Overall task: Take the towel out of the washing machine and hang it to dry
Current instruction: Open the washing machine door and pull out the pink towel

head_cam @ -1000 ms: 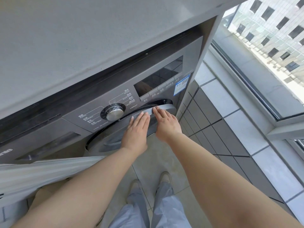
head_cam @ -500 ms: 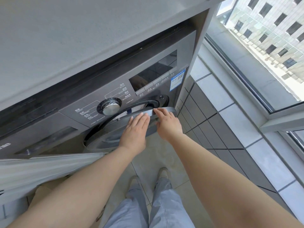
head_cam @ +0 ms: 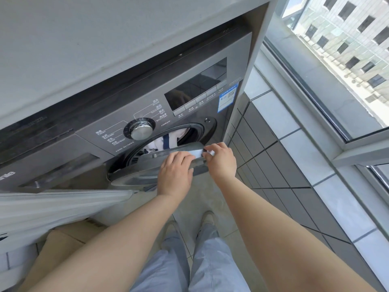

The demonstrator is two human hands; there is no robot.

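Since a second ago the door [head_cam: 160,165] of the washing machine [head_cam: 189,114] has swung outward from nearly shut to partly open, and the drum mouth now shows. Both hands have come out with it. The left hand [head_cam: 175,175] lies over the door's upper edge with its fingers curled down onto the rim, gripping it. The right hand [head_cam: 221,160] pinches the door's pale handle [head_cam: 197,153] at the free end, fingers bent round it.

The towel [head_cam: 166,141] sits inside the drum, white with a blue stripe, bunched just behind the door's rim (how much more lies deeper is hidden).

As a judgement, the door is not yet wide enough for an easy reach. If an arm goes in now, the towel could catch between door and opening, or drag over the edge and drop to the tiled floor [head_cam: 189,209]. Wet cloth is heavy and may slip from a light pinch.

A pale curtain-like sheet [head_cam: 52,209] hangs at the left, close under the door's hinge side, with a brown box [head_cam: 63,243] below it. A grey table top [head_cam: 105,49] overhangs the machine; a window [head_cam: 336,49] is at the right.
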